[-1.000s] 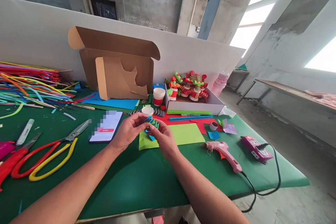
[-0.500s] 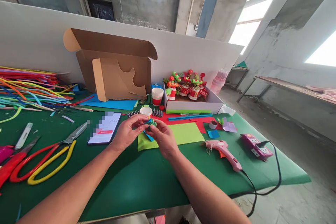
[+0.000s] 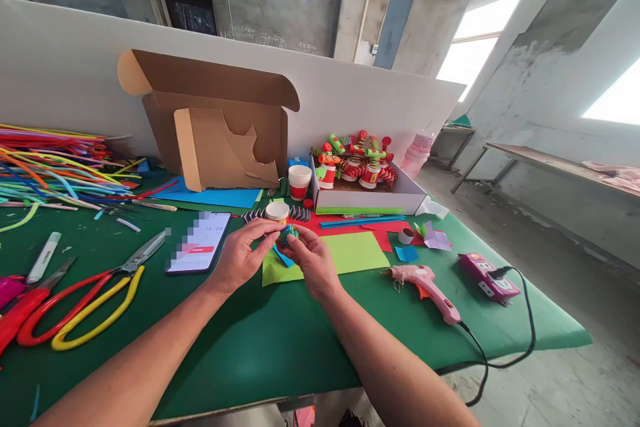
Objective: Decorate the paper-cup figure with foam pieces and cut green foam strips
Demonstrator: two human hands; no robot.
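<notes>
Between my hands is a small blue-and-green paper strip [image 3: 289,235], folded back and forth into a pleated stack. My right hand [image 3: 316,261] pinches the stack between thumb and fingers. From the other side, my left hand [image 3: 244,252] is closed with its fingertips at the strip's edge. A blue strip end [image 3: 283,257] shows below the fingers, over a light green paper sheet [image 3: 355,253]. Just behind the hands stands a white-rimmed paper cup [image 3: 277,211], with dark pleated strips [image 3: 300,214] sticking out at its sides.
Left lie scissors [image 3: 100,300], a phone [image 3: 200,247] and many pipe cleaners [image 3: 55,170]. On the right are a pink glue gun [image 3: 425,287] and a purple power block [image 3: 487,277] with a trailing cord. Behind stand stacked cups [image 3: 299,181], a white box [image 3: 370,201] of paper-cup figures and a cardboard box [image 3: 225,147].
My left fingers have shifted slightly up and left along the pleated strip. The right hand has turned a little, showing more of the stack's folds. The view has tilted slightly.
</notes>
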